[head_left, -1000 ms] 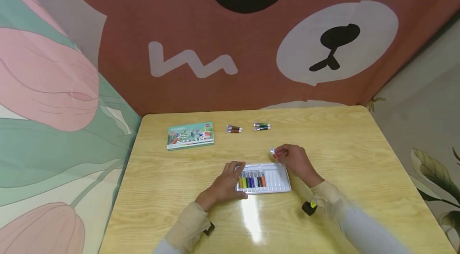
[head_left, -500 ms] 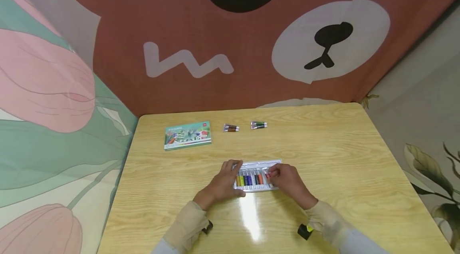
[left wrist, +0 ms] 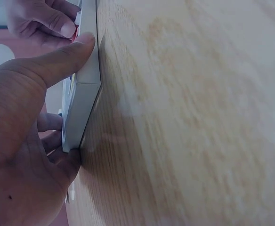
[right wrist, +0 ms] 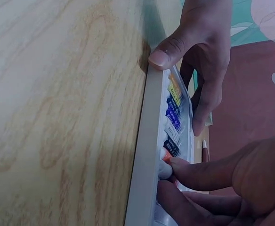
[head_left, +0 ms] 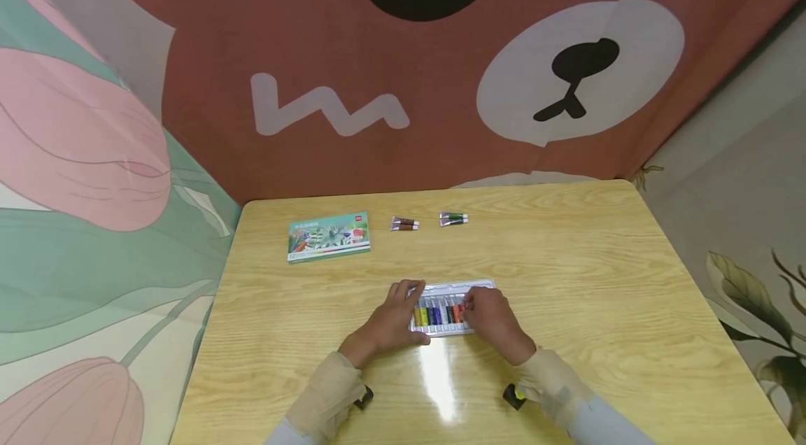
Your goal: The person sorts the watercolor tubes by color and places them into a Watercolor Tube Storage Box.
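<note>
A white plastic tray (head_left: 456,287) lies on the wooden table, with several small paint tubes in a row in its slots, yellow through blue to orange. My left hand (head_left: 392,319) grips its left end, thumb on the near wall and fingers round the far side. At the right of the row, my right hand (head_left: 499,322) pinches a red paint tube (head_left: 462,308) beside the orange one. In the right wrist view its white cap (right wrist: 165,170) sits between thumb and finger, down in the tray. Fingers hide most of the red tube.
Toward the back left lies a flat green illustrated box (head_left: 329,238). Two brown paint tubes (head_left: 404,224) and two green paint tubes (head_left: 453,220) lie behind the tray. Printed fabric (head_left: 441,151) hangs along the table's back edge.
My right hand has brought the red tube from above the tray's back right down into it, then moved left against the orange tube. My left hand keeps its grip on the tray.
</note>
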The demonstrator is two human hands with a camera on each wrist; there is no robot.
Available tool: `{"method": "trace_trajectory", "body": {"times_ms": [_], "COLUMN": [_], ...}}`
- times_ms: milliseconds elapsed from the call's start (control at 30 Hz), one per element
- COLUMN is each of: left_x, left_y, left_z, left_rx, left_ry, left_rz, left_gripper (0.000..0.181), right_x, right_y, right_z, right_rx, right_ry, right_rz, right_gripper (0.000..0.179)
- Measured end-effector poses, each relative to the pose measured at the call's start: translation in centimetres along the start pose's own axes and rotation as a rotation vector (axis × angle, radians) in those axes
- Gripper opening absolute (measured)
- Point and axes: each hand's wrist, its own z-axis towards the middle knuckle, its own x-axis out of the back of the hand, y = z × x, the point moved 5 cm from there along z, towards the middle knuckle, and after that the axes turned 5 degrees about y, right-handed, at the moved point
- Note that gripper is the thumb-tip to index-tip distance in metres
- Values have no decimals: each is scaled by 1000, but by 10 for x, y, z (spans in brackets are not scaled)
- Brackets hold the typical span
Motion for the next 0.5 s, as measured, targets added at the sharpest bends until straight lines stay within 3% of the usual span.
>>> {"method": "trace_trajectory", "body": {"times_ms": [200, 500], "left_x": [0, 0], "left_y": [1, 0], "left_z": [0, 0], "left_rx": [1, 2], "left_ry": [4, -5], "left_rz": [3, 7], "left_gripper": [111, 110], "right_x": [-3, -5], "right_y": [-2, -6], "right_z": [1, -3], "right_rx": [14, 105], "right_ry": [-1, 68], "right_rz": [-16, -83], "right_gripper": [16, 16]}}
